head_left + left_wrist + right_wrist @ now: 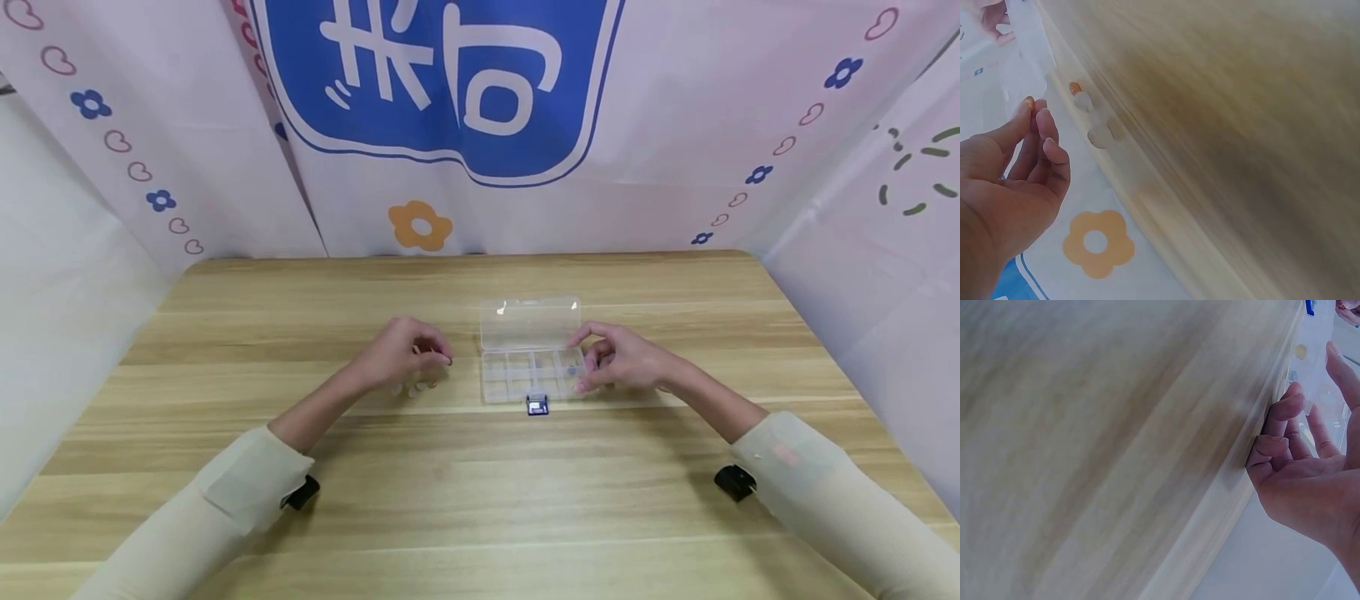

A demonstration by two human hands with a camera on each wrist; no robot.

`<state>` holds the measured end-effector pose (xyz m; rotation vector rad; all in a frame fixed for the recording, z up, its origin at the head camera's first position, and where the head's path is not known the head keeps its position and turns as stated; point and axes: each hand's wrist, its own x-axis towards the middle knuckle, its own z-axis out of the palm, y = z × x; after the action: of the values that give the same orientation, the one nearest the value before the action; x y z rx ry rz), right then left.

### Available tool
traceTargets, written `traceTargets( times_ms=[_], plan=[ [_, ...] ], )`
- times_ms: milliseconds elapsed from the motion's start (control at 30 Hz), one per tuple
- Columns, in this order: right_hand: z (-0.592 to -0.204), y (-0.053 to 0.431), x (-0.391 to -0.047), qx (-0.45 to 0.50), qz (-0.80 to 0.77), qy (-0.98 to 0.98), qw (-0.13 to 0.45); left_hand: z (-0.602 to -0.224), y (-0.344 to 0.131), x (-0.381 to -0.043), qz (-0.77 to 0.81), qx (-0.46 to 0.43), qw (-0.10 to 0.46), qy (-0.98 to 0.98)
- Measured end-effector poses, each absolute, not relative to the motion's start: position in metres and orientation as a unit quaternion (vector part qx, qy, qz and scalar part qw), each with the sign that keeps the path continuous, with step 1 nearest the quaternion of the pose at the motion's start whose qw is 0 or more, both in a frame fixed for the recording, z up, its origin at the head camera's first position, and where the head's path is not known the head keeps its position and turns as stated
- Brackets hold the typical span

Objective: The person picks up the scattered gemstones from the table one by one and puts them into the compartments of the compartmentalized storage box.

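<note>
A clear plastic compartment box (495, 398) stands on the table with its lid (528, 325) raised at the back. My right hand (622, 358) grips the box's right end, thumb at the near corner and forefinger by the lid's lower edge. Left of the box, my left hand (401, 354) pinches a small dark piece (450, 361) between thumb and fingertip; its kind cannot be told. Below this hand lie several small smooth pieces, among them a clear rounded piece (1100, 136) and an orange-brown oval piece (1075, 88). Something small and bluish (573, 371) sits in a right-hand compartment.
A blue label or tag (537, 405) is at the middle of the box's front edge. The wood-grain table (480, 500) reaches back to a printed cloth (637, 208). Dark wrist cameras, one of them the left camera (300, 492), hang under both sleeves.
</note>
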<state>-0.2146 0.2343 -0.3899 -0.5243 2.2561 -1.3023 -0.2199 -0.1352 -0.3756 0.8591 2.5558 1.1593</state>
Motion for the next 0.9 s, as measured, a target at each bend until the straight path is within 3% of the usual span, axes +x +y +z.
traceTargets(
  times_ms=[900],
  plan=[
    [-0.390,0.234,-0.215,-0.191,-0.481,0.821,0.242,-0.370,-0.112,-0.218,0.412,0.316,0.091,0.850]
  ],
)
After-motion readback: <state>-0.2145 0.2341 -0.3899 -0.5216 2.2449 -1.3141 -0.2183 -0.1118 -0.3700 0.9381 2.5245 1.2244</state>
